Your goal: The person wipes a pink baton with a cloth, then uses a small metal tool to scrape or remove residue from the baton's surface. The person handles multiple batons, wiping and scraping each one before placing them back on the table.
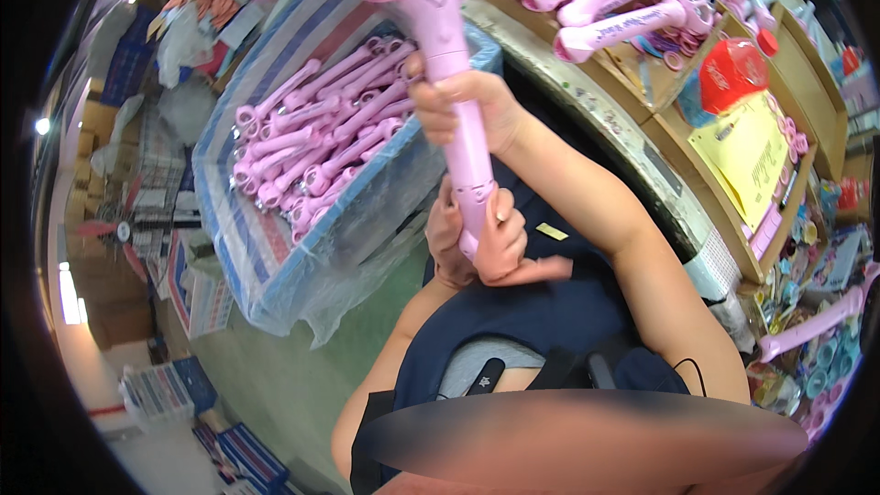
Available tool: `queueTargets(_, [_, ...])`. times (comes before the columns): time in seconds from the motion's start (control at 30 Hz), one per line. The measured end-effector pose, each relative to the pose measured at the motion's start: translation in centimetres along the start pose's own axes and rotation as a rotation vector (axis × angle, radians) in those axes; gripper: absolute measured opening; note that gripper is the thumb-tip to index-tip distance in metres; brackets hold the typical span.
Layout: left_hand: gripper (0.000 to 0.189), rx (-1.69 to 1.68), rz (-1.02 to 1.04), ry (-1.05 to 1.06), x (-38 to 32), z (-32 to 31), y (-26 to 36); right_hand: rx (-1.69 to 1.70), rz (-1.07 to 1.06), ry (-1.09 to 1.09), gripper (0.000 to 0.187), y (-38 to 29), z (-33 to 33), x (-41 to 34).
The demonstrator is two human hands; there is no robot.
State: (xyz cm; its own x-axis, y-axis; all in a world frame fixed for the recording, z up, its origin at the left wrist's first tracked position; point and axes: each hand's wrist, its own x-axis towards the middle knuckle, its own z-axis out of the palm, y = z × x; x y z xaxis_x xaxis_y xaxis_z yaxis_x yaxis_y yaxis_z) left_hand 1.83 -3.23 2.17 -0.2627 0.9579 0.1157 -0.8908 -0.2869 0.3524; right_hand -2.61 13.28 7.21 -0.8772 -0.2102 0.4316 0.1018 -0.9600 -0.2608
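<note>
A pink plastic light stick (447,34) stands roughly upright before my chest, its rounded head cut off by the top edge of the view. Partway along the shaft, my right hand (481,106) is wrapped around it. Lower down, my left hand (498,234) grips the bottom end of the same handle, below a seam ring. A skin-toned strip (536,272) sticks out sideways under that hand; whether it is a finger or a piece of material I cannot tell. The fingers hide the handle's very tip.
To the left, a plastic-lined striped container (302,289) holds many pink handles (323,130). On the right-hand bench (591,117) are cardboard trays (660,134) with more pink sticks (619,31), a red package (734,75) and a yellow sheet (746,155) bearing writing. A fan (124,231) stands far left.
</note>
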Motion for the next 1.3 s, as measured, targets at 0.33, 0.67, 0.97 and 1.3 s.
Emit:
queueTargets(0.33, [0.042,1.08,-0.006,0.55,0.6,2.0,0.4,-0.69,-0.33,0.672,0.045,-1.5,1.0,-1.1])
queueTargets(0.67, [0.069,0.874,0.051,0.422,0.9,-3.2,-1.1,-0.84,-0.326,0.904,0.054,-0.5,0.6,-3.6])
queueTargets(0.97, [0.057,3.4,0.362,0.327,4.5,1.8,1.8,-1.172,-0.221,0.855,0.047,-0.2,-0.3,-6.5])
queueTargets(1.3, [0.032,1.764,0.473,0.537,5.5,-0.5,5.1,-0.885,0.248,0.7,0.047,2.0,0.0,-9.3])
